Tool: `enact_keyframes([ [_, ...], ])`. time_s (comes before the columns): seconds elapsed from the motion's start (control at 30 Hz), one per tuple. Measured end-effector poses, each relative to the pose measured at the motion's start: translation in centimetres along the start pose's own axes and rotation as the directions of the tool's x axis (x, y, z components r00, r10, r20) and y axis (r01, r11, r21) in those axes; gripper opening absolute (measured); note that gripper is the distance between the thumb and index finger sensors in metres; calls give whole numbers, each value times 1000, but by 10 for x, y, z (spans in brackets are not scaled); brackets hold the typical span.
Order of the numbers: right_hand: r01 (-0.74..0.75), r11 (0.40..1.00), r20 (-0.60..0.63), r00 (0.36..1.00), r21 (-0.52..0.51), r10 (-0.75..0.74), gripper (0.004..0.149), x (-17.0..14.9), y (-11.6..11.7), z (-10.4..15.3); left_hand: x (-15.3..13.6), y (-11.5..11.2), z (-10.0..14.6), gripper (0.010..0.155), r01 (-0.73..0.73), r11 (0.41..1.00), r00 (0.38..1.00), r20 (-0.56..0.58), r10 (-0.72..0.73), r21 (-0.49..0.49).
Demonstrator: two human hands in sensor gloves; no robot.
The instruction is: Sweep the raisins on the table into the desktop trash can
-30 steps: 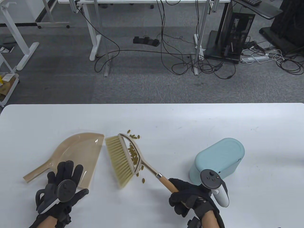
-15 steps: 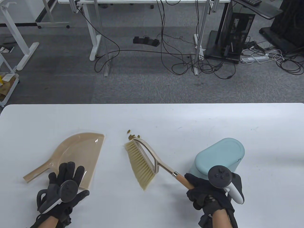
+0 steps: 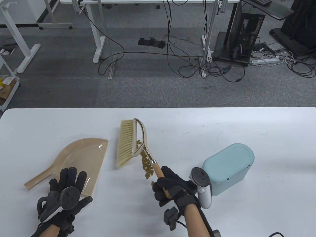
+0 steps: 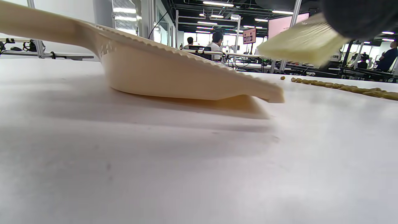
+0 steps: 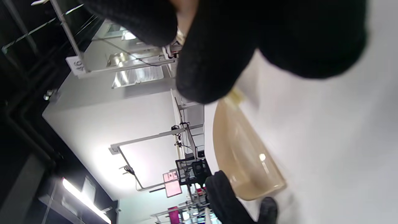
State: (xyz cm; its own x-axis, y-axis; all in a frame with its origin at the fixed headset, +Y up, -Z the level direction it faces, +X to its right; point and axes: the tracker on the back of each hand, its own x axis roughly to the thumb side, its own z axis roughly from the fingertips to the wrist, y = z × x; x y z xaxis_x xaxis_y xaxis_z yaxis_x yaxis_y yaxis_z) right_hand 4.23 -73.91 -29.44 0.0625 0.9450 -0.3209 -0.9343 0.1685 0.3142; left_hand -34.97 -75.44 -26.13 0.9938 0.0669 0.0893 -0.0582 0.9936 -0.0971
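The right hand (image 3: 172,188) grips the brush (image 3: 130,143) by its wooden handle, fingers closed around it. The raisins (image 3: 146,167) lie in a line beside the handle, left of the bin (image 3: 228,167). The left hand (image 3: 66,192) rests flat, fingers spread, apparently on the dustpan (image 3: 81,158).

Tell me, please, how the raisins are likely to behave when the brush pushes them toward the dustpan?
The raisins are many small loose pieces, so they will probably scatter rather than move as one clump. They look oval, so a few may roll or skip sideways off the bristles. The dustpan lies on its lip with the left hand resting on it, so it should probably stay put.
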Motion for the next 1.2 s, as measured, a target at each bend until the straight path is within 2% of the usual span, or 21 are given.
enact_keyframes([
  [0.07,39,999,-27,999,7,-39,79,-7,9,-15,0,3,1,91,-23,999,1000,13,23,24],
  [0.2,47,997,-86,995,-68,-53,79,-11,6,-16,-2,4,0,91,-36,999,999,4,36,28],
  [0.27,-27,998,-131,991,-62,19,79,-9,-4,-6,-4,4,-1,91,-41,999,999,-3,41,23],
  [0.37,-165,986,-214,963,8,163,78,-1,-21,20,-6,3,-2,90,-43,999,999,-17,44,18],
  [0.5,-111,993,-246,964,-37,99,79,2,-36,55,-7,3,-1,90,-42,999,999,-26,42,20],
  [0.6,-136,990,-259,958,-29,124,78,0,-50,77,-6,2,-1,90,-30,999,999,-31,30,16],
  [0.73,-213,975,-238,952,-63,193,74,-2,-65,86,-7,0,-1,90,-24,1000,999,-37,24,7],
  [0.83,-173,984,-107,980,-41,168,72,1,-72,83,-8,-2,-1,90,-21,1000,999,-48,21,-5],
  [0.9,-265,964,-30,964,27,266,72,6,-81,82,-10,-2,0,90,-27,1000,998,-56,27,-9],
  [0.97,-342,937,-8,939,76,343,72,12,-91,86,-11,-3,-1,90,-33,999,998,-61,32,-10],
  [1.1,-423,903,-5,905,77,425,72,26,-106,97,-14,-5,-2,90,-38,999,997,-73,37,-15],
  [1.13,-471,879,-18,881,73,473,72,31,-110,101,-15,-6,-3,92,-41,999,996,-77,40,-16],
  [1.2,-599,801,-31,800,-8,599,72,40,-119,106,-17,-7,-3,92,-52,999,995,-88,50,-17],
])
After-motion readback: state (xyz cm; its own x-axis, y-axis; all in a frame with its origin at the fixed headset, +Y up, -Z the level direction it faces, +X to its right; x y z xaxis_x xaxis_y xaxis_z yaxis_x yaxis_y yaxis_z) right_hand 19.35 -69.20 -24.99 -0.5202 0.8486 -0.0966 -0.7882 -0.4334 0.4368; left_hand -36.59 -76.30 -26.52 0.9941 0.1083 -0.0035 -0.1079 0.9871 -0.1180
